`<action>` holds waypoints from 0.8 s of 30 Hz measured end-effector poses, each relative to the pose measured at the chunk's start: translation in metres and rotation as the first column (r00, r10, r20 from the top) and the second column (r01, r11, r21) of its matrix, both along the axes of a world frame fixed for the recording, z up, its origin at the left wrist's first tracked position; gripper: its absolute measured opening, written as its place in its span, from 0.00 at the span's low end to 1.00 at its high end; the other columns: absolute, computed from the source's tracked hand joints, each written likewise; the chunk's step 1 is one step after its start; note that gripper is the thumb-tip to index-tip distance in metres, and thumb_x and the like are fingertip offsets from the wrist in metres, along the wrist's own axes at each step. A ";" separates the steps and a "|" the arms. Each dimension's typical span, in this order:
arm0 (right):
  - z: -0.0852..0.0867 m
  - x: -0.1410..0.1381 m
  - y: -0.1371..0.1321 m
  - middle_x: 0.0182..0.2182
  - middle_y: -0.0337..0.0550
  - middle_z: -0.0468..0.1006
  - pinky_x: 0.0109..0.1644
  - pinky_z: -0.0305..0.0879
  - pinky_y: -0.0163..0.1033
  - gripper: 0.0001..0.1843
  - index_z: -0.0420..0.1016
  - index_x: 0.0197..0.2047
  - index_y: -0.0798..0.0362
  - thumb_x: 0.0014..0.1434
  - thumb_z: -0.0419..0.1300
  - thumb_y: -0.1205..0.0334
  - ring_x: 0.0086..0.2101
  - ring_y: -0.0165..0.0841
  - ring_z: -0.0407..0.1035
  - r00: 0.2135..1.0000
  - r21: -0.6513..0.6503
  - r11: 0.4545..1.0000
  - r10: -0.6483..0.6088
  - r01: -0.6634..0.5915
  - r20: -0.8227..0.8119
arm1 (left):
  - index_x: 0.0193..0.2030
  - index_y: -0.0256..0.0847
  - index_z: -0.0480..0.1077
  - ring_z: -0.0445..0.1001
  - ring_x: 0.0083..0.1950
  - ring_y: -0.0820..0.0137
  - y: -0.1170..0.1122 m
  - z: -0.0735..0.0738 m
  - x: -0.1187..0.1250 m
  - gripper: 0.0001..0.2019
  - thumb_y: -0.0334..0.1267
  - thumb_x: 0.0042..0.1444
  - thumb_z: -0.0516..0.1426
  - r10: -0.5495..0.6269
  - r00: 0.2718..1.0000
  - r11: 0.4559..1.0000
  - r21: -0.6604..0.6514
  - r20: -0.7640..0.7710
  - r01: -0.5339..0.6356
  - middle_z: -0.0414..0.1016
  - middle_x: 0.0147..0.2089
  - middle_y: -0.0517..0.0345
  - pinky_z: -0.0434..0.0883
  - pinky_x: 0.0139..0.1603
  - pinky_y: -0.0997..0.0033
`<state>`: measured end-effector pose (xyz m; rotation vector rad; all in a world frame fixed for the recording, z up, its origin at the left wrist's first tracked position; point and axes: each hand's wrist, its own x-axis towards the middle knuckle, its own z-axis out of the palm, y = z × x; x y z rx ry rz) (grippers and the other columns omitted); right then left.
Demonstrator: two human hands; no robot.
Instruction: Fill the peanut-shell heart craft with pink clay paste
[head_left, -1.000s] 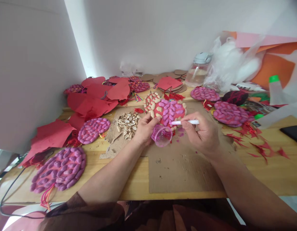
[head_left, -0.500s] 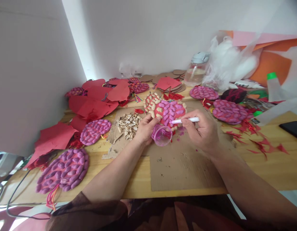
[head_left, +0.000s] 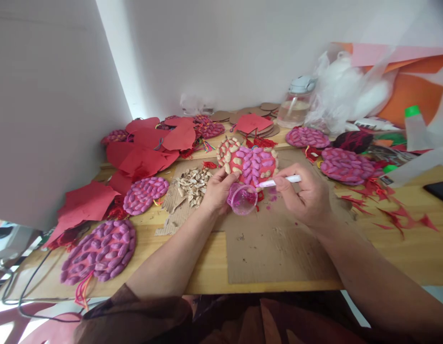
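Note:
Pinched in the fingers of my right hand (head_left: 305,196) is a white-handled paintbrush (head_left: 284,180), its tip purple. The tip is at the lower part of a red heart-shaped board (head_left: 267,171) covered with peanuts, close to the cup's rim. Peanuts down the middle of the board are purple, while those at its left and along its edges are plain tan. My left hand (head_left: 221,191) is closed around a small clear plastic cup (head_left: 244,199) with purple paint on its inside. Its thumb lies against the board's lower left edge; whether it also grips the board, I cannot tell.
Peanut shells (head_left: 192,186) lie on torn cardboard to the left. Finished-looking purple peanut pieces (head_left: 99,251) and red paper sheets (head_left: 87,205) cover the left side. A water bottle (head_left: 295,107), plastic bags (head_left: 361,88), red scraps (head_left: 396,217) and a phone (head_left: 439,190) are at the right.
The brush tip has moved slightly down, nearer the cup's rim. My view has turned a little to the left. Both hands keep their holds.

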<state>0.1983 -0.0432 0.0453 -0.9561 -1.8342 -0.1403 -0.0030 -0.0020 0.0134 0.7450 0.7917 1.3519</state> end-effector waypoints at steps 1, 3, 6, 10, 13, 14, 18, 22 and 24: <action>0.000 0.000 0.000 0.29 0.36 0.80 0.36 0.66 0.38 0.05 0.73 0.38 0.48 0.68 0.62 0.65 0.30 0.32 0.74 1.000 -0.004 1.000 0.001 -0.002 -0.011 | 0.41 0.39 0.80 0.77 0.33 0.71 0.000 0.001 0.000 0.23 0.42 0.37 0.78 -0.005 1.000 1.000 0.001 -0.001 0.005 0.83 0.39 0.58 0.75 0.40 0.68; -0.002 0.000 0.001 0.30 0.37 0.81 0.37 0.67 0.38 0.04 0.73 0.39 0.48 0.69 0.62 0.64 0.31 0.32 0.74 1.000 -0.008 1.000 0.000 0.000 -0.024 | 0.40 0.39 0.80 0.77 0.33 0.71 -0.001 0.002 0.000 0.23 0.42 0.37 0.78 -0.024 1.000 1.000 -0.001 -0.007 0.024 0.83 0.37 0.58 0.75 0.40 0.68; -0.003 0.001 0.002 0.32 0.39 0.82 0.38 0.68 0.39 0.03 0.74 0.40 0.48 0.69 0.62 0.63 0.33 0.33 0.75 0.999 -0.010 1.000 -0.019 0.019 -0.028 | 0.39 0.39 0.80 0.77 0.33 0.70 -0.003 0.002 0.001 0.23 0.43 0.36 0.79 -0.049 0.999 0.999 -0.022 -0.010 0.049 0.84 0.37 0.57 0.76 0.41 0.66; -0.003 0.001 0.001 0.32 0.39 0.81 0.36 0.67 0.38 0.04 0.75 0.40 0.48 0.69 0.62 0.62 0.31 0.33 0.75 0.999 -0.022 0.999 -0.033 0.032 -0.036 | 0.41 0.39 0.81 0.79 0.35 0.69 -0.003 0.001 0.002 0.24 0.42 0.37 0.79 -0.055 0.998 0.998 -0.027 -0.004 0.055 0.85 0.40 0.56 0.77 0.42 0.66; -0.001 0.001 -0.001 0.27 0.37 0.78 0.32 0.64 0.38 0.07 0.74 0.37 0.48 0.70 0.61 0.59 0.27 0.32 0.71 0.999 -0.036 0.998 -0.046 0.045 -0.024 | 0.41 0.39 0.80 0.79 0.35 0.69 -0.001 0.000 0.000 0.23 0.43 0.39 0.78 -0.054 0.998 0.999 -0.008 -0.018 0.054 0.84 0.39 0.56 0.77 0.42 0.65; 0.000 0.001 -0.001 0.25 0.36 0.77 0.30 0.62 0.37 0.08 0.74 0.36 0.48 0.70 0.61 0.59 0.25 0.31 0.69 0.998 -0.048 0.997 -0.053 0.052 -0.015 | 0.41 0.39 0.80 0.79 0.35 0.69 -0.001 0.000 0.000 0.23 0.43 0.39 0.78 -0.052 0.998 0.999 -0.004 -0.021 0.052 0.84 0.39 0.57 0.77 0.42 0.65; 0.002 0.001 -0.003 0.22 0.33 0.73 0.27 0.58 0.37 0.09 0.73 0.35 0.48 0.70 0.61 0.59 0.21 0.29 0.64 0.999 -0.079 0.996 -0.048 0.048 0.003 | 0.41 0.39 0.80 0.78 0.33 0.70 0.001 0.000 -0.003 0.24 0.43 0.37 0.79 -0.030 0.999 0.999 -0.012 -0.017 0.030 0.83 0.38 0.57 0.77 0.41 0.65; 0.001 0.001 -0.002 0.25 0.34 0.77 0.30 0.60 0.37 0.06 0.75 0.38 0.48 0.69 0.62 0.60 0.24 0.29 0.67 0.999 -0.064 0.998 -0.019 0.017 -0.038 | 0.40 0.40 0.80 0.79 0.35 0.68 0.000 0.001 -0.002 0.24 0.43 0.35 0.79 -0.033 0.999 0.999 -0.033 0.001 0.033 0.84 0.40 0.55 0.78 0.43 0.63; 0.000 0.001 -0.002 0.26 0.34 0.78 0.30 0.61 0.36 0.05 0.75 0.38 0.48 0.69 0.62 0.61 0.25 0.29 0.68 0.998 -0.062 0.998 -0.020 0.017 -0.051 | 0.40 0.39 0.80 0.79 0.35 0.68 0.000 0.001 -0.001 0.24 0.43 0.36 0.79 -0.044 0.999 0.999 -0.032 0.004 0.044 0.84 0.40 0.55 0.78 0.44 0.63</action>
